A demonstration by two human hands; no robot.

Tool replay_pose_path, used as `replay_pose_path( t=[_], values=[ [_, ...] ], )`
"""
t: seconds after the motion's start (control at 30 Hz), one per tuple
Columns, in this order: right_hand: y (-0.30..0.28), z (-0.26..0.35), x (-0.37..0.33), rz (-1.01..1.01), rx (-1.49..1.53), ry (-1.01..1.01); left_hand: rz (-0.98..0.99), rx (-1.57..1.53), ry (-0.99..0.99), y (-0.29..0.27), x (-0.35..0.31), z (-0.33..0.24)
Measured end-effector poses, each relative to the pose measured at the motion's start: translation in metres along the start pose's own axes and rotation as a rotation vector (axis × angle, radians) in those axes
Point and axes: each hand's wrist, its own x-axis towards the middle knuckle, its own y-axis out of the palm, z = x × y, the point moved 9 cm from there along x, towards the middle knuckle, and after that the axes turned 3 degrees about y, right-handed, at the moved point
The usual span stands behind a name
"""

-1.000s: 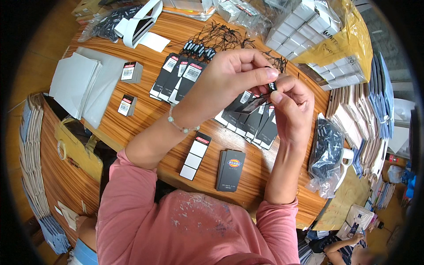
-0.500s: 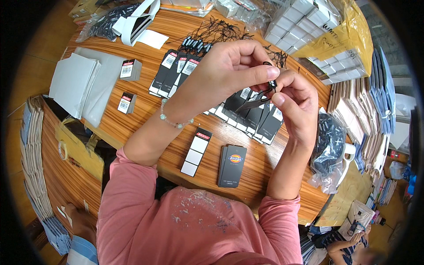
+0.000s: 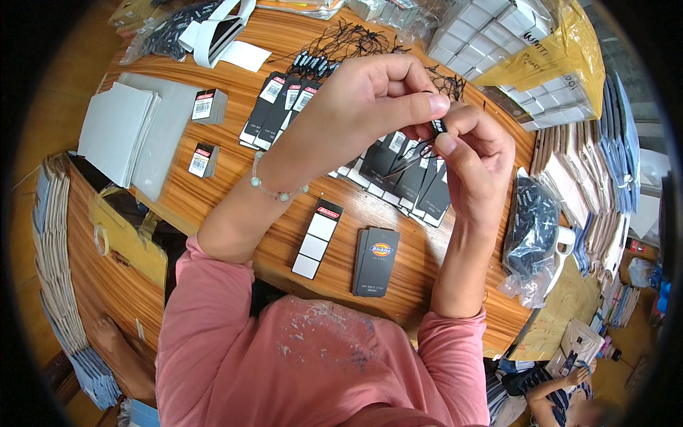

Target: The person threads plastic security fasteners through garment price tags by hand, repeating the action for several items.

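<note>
Above the table, my left hand (image 3: 390,96) and my right hand (image 3: 478,153) meet, thumbs and forefingers pinched on a black tag string (image 3: 438,126) with a small dark plastic seal. A dark hang tag (image 3: 407,165) hangs from this string, seen almost edge-on. Beneath it lie fanned black hang tags (image 3: 409,183), partly covered by my hands. More strung tags (image 3: 265,112) with white stickers overlap beside my left forearm. Closer to me are a stack of black tags (image 3: 374,262) and a black tag with white panels (image 3: 316,239).
Two small tag stacks (image 3: 209,107) and white sheets (image 3: 117,135) lie at left. Black strings (image 3: 348,46) tangle at the back. A bagged carton pile (image 3: 491,43), folded garments (image 3: 569,167) and a bag of dark strings (image 3: 530,228) line the right. A co-worker's arm (image 3: 117,352) shows lower left.
The hanging tag has turned more edge-on, and my fingers have shifted slightly on the string. At lower left, the co-worker's arm has moved.
</note>
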Motion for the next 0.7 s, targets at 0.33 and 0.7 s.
replay_pose_path(
  t=[0.33,0.7],
  values=[
    [0.002,-0.003,0.002,0.021,0.002,0.019,0.037,-0.025,-0.018,-0.002,0.002,0.007],
    [-0.008,0.016,0.003,0.02,-0.066,-0.054,0.006,0.048,0.053,-0.001,0.001,-0.007]
  ],
)
